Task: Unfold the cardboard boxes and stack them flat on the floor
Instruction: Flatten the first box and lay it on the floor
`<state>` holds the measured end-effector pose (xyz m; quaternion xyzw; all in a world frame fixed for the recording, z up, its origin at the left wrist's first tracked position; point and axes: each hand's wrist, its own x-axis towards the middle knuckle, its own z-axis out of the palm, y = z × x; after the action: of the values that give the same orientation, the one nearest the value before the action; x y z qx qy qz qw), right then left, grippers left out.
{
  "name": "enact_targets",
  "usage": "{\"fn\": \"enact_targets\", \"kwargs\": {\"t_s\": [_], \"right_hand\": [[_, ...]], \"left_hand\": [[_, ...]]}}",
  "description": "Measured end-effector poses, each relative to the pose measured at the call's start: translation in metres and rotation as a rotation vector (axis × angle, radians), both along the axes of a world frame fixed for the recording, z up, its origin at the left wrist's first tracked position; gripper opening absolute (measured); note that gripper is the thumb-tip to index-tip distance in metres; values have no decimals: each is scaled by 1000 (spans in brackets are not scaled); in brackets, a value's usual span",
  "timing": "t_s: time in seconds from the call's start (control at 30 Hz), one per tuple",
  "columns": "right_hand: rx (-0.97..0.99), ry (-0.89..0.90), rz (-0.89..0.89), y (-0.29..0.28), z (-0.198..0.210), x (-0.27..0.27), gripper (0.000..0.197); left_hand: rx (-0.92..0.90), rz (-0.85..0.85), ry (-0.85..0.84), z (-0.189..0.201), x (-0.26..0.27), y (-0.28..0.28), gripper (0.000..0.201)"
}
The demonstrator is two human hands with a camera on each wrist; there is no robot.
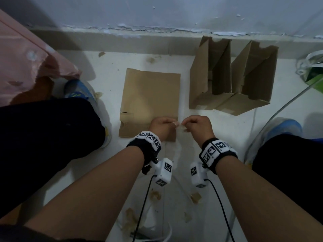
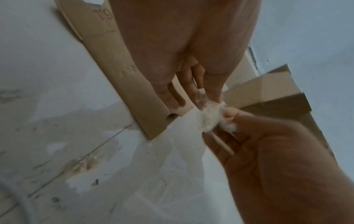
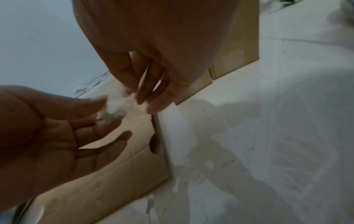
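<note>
Down on the white floor [image 1: 108,70], left hand [image 1: 161,127] and right hand [image 1: 197,125] are pinching a crumpled wad of clear tape [image 2: 208,119] above the flattened brown cardboard box [image 1: 150,95]. Two upright brown cardboard boxes [image 1: 232,79] are waiting nearby: light, stiff, probably best gripped at their edges.

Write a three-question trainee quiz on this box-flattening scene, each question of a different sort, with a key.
1. True or false: one flattened box lies on the floor.
2. How many boxes stand unflattened by the wall? A) one B) two C) four
3. Fill in: the left hand and right hand both pinch a crumpled whitish ____.

Key: 1 true. 2 B: left standing box, right standing box. 3 wad, perhaps peeled tape.
</note>
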<state>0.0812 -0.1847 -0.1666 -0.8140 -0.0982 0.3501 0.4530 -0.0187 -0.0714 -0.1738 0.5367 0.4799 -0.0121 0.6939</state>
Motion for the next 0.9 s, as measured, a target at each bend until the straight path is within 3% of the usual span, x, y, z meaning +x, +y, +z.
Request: {"fn": "enact_targets", "kwargs": {"t_s": [0.07,0.17,0.2,0.3,0.4,0.5,0.63,0.77,0.9], "right_hand": [[14,100,4,-3,-1,2,33],[190,525,6,-7,-4,1,46],[234,591,10,-7,-3,-1,44],[253,541,-49,-3,-4,-7,27],[226,413,-141,2,-4,-12,11],[157,368,-275,5,-2,-13,16],[-9,179,-248,2,-8,-10,15],[-71,223,-247,-1,-11,-3,14],[-124,254,-116,0,-6,-4,27]], "left_hand": [[-79,22,-37,0,-1,1,11],[-104,48,-63,-2,-3,0,19],[-81,66,-58,-2,-3,0,18],[76,130,-2,1,-1,0,19],[223,47,1,4,3,-1,12],[292,-43,15,4,4,-2,4],[256,-172,-16,5,0,-1,18],[219,-326,11,9,-4,-2,17],[296,-310,70,9,-8,-7,13]]}}
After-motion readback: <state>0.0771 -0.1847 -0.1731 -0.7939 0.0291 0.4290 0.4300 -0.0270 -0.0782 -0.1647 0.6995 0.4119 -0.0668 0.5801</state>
